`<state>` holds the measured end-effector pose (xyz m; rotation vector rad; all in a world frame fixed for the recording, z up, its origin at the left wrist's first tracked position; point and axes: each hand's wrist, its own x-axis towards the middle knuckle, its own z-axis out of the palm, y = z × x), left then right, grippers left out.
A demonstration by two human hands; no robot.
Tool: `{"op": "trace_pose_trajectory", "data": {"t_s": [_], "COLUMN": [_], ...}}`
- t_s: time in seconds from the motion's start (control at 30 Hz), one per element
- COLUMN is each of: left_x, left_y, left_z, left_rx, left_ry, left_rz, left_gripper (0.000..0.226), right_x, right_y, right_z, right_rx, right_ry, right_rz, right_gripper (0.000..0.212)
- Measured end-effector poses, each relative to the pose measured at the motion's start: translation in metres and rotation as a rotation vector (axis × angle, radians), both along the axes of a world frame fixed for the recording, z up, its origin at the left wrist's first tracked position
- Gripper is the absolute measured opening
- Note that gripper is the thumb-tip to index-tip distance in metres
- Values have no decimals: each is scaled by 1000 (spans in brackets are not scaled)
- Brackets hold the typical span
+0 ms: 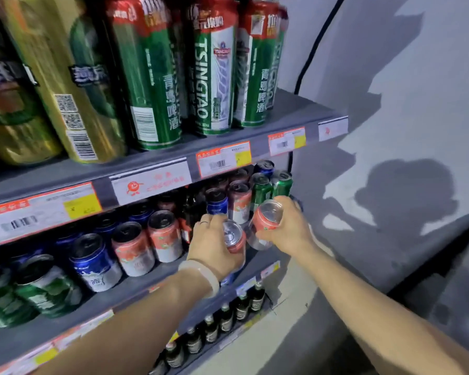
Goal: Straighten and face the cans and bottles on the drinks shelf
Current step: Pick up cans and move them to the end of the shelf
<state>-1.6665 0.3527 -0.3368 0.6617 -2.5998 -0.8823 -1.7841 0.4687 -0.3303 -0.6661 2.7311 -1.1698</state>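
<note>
My left hand grips a red and white can near the right end of the middle shelf. Beside it, my right hand holds a second red and white can, tilted and lifted off the shelf. Behind them stand a red and white can, a blue can and green cans. To the left, red and white cans, blue cans and green cans line the shelf front.
The upper shelf carries tall green Tsingtao cans and gold cans, with price tags on its edge. Dark bottles stand on the shelf below. A grey wall and a black cable are on the right.
</note>
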Motion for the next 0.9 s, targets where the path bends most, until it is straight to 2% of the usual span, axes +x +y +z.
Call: {"op": "trace_pose_trajectory", "data": {"t_s": [0.3,0.7,0.9], "left_x": [-44,-75,-88], "left_y": [3,-1,2], "left_z": [-8,-12,-15], "left_rx": [46,39,59], "left_ry": [-1,-52,-48], "left_rz": [182,224,240], "left_gripper": [64,74,73], "right_x": [-65,-102,-107], "right_y": [-19,-44,-52], "right_z": [-12,-18,-20], "right_rx": [59,262,325], "right_ry": [-17,20,67], "right_rz": [71,104,118], "right_gripper": [73,62,57]}}
